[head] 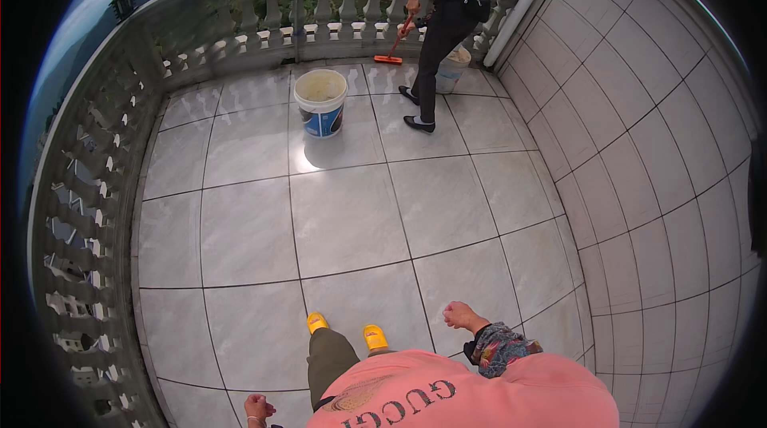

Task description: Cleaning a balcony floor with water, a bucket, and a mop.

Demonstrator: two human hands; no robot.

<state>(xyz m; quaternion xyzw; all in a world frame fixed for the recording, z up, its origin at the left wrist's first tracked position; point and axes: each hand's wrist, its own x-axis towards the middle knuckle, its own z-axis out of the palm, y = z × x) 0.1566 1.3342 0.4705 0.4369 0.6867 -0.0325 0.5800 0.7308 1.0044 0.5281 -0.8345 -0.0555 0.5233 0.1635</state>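
Observation:
Near the bottom edge, my left hand (pixel 259 407) hangs at the left of my body, fingers curled, with no object visible in it. To the right of my legs is my right hand (pixel 460 315), loosely curled over the grey floor tiles (pixel 353 224), and nothing shows in it either. Both hands are apart from any object. Ahead on the tiles stands a large white and blue plastic bucket (pixel 322 103), upright, with pale residue inside its wall.
Another person (pixel 446 15) in dark clothes works an orange-headed floor brush (pixel 388 59) beside the far balustrade (pixel 239 15). Behind that person's legs is a second bucket (pixel 452 71). A tiled wall (pixel 647 146) bounds the right side; the balustrade curves along the left.

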